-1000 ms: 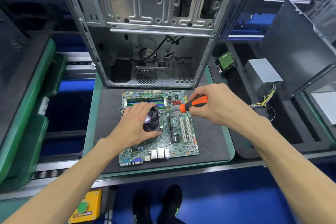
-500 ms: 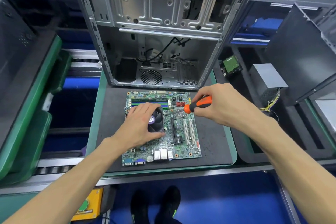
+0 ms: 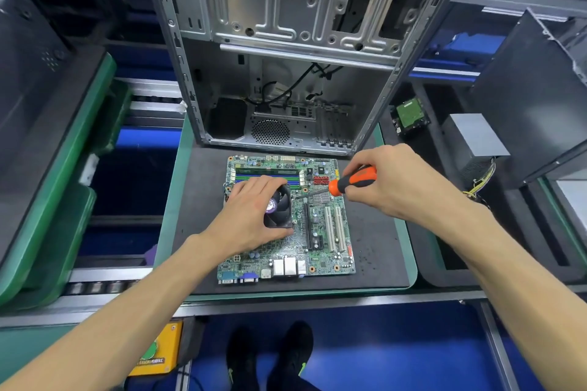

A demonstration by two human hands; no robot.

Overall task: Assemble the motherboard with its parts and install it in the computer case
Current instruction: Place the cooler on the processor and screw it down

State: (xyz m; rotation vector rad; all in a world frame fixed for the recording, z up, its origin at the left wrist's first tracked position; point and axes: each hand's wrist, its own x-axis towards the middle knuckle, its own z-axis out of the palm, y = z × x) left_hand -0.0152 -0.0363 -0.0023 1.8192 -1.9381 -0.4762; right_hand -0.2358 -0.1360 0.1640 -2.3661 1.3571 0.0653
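The motherboard [image 3: 286, 222] lies flat on the dark mat [image 3: 374, 251] of the desk, just in front of the open computer case [image 3: 286, 51]. Your left hand [image 3: 251, 216] curls over the cooler fan [image 3: 279, 208] near the board's left side and holds it down. Your right hand [image 3: 390, 181] grips the screwdriver [image 3: 349, 182], its shaft slanting down-left toward the fan's upper right corner. Bare mat lies to the right of the board; the case's edge crowds the far side.
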